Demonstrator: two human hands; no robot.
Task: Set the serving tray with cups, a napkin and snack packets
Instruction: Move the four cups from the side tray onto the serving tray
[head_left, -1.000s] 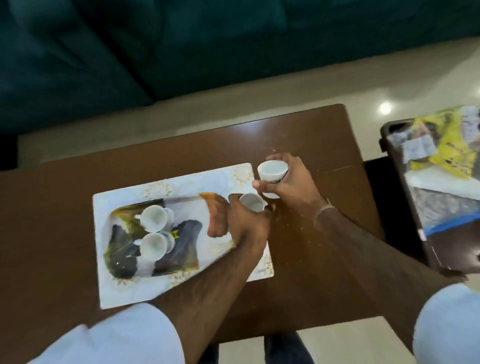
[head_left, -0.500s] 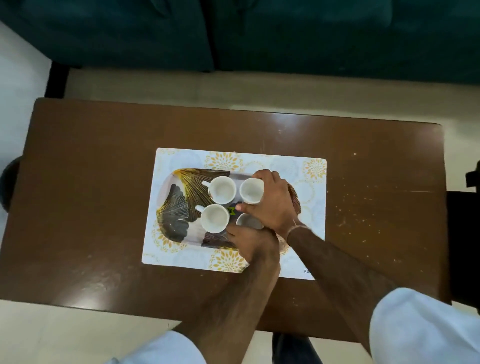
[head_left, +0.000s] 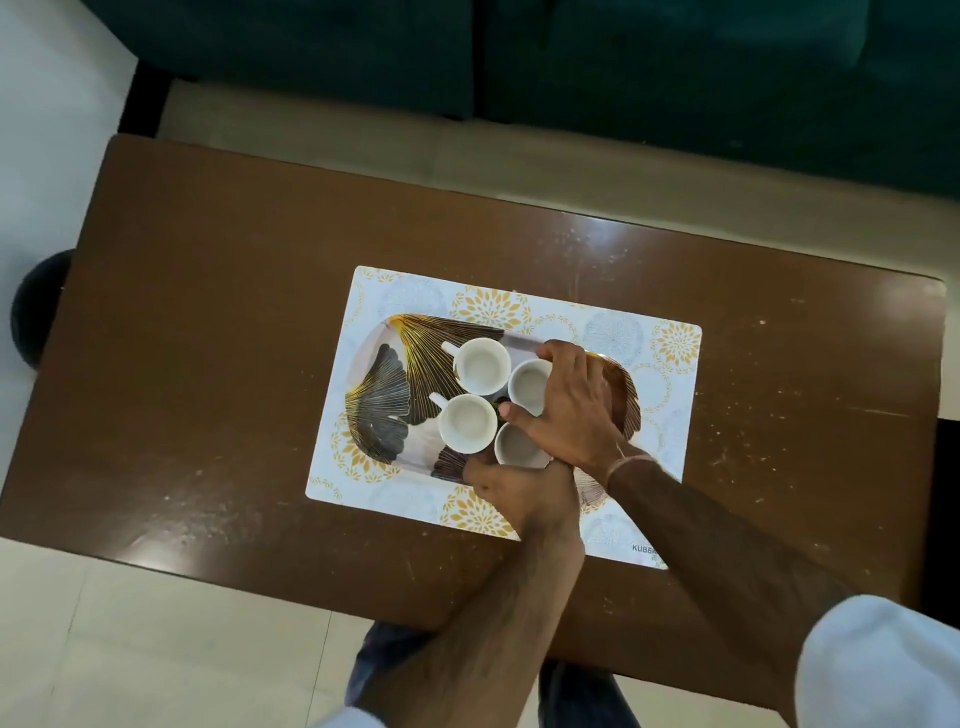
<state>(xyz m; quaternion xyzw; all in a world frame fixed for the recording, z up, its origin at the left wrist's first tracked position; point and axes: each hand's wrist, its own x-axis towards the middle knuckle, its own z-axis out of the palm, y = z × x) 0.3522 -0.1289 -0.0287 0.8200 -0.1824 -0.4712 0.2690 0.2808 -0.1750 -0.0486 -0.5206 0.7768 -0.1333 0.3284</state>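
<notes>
The oval serving tray with a gold-and-black leaf print (head_left: 382, 395) lies on a white floral placemat (head_left: 670, 364) and carries four small white ceramic cups. Your right hand (head_left: 571, 410) is closed around the far-right cup (head_left: 527, 384), and your left hand (head_left: 524, 491) grips the near-right cup (head_left: 514, 447), beside two handled cups (head_left: 467, 421).

Four white cups are standing upright, clustered two by two on the leaf-patterned serving tray (head_left: 382, 410): far-left (head_left: 483, 366), near-left (head_left: 467, 422), far-right (head_left: 530, 387), near-right (head_left: 516, 448).
</notes>
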